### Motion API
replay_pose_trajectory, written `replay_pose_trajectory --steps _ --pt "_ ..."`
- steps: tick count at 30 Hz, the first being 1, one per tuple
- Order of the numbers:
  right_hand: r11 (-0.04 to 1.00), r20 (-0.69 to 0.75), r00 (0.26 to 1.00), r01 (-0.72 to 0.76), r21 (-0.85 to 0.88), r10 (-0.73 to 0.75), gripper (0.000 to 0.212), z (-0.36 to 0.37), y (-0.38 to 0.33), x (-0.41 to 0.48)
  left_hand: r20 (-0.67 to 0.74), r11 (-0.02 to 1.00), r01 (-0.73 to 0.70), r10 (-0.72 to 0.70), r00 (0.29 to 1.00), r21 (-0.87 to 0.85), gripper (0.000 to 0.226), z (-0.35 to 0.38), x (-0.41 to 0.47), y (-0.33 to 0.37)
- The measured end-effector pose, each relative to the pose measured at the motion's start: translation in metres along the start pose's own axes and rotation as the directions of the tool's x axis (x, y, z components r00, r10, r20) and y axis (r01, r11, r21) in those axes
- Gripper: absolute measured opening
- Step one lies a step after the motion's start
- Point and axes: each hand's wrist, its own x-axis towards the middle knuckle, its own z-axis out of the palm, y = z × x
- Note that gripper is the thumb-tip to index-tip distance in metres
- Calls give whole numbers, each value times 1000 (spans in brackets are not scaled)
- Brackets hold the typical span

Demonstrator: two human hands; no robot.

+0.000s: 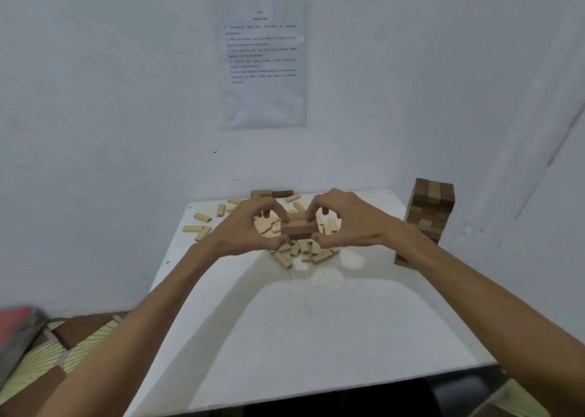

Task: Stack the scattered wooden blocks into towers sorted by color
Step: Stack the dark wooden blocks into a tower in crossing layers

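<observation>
While the left hand point(250, 228) and the right hand point(346, 223) pinched its two ends with curled fingers point(282, 211), the small stack of brown wooden blocks point(299, 229) was in the middle of the white surface point(316, 321), right over a heap of pale wooden blocks point(300, 252). A tall tower of dark brown wooden blocks point(429, 211) stood at the far right edge.

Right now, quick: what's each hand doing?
Left hand: closed, thumb and fingers pinching the left end of the brown block bundle.
Right hand: closed, pinching the same bundle's right end.
</observation>
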Motion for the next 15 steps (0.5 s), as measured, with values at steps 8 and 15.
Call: replay_pose_trajectory --steps 8,15 --pt "993 -114 989 -97 -64 89 31 -62 13 -19 50 997 -79 80 996 -19 39 4 72 26" --pt "976 -156 973 -186 -113 168 30 -104 40 -41 89 983 -183 185 979 -31 38 26 133 51"
